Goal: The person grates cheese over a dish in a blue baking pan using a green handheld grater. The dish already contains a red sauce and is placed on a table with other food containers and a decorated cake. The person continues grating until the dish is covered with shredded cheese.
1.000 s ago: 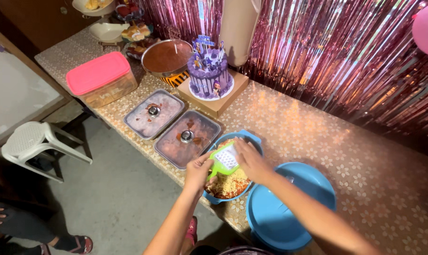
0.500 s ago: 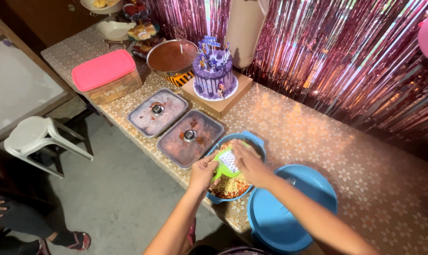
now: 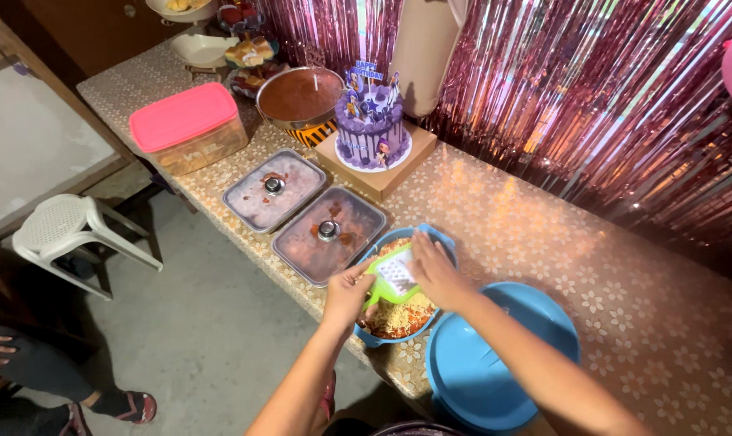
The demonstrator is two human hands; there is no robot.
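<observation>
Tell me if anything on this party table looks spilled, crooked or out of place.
Nothing stands out. The blue lid lies off the blue dish, beside it, while the left hand holds the green grater over it and the right hand grates.

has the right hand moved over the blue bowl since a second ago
Yes. The right hand has slid up the green grater, toward the blue bowl's far rim.

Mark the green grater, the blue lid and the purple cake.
green grater [image 3: 392, 278], head view, on its metal grating face.
blue lid [image 3: 495, 371], head view, on its bare top.
purple cake [image 3: 372, 129], head view, on its side.
</observation>
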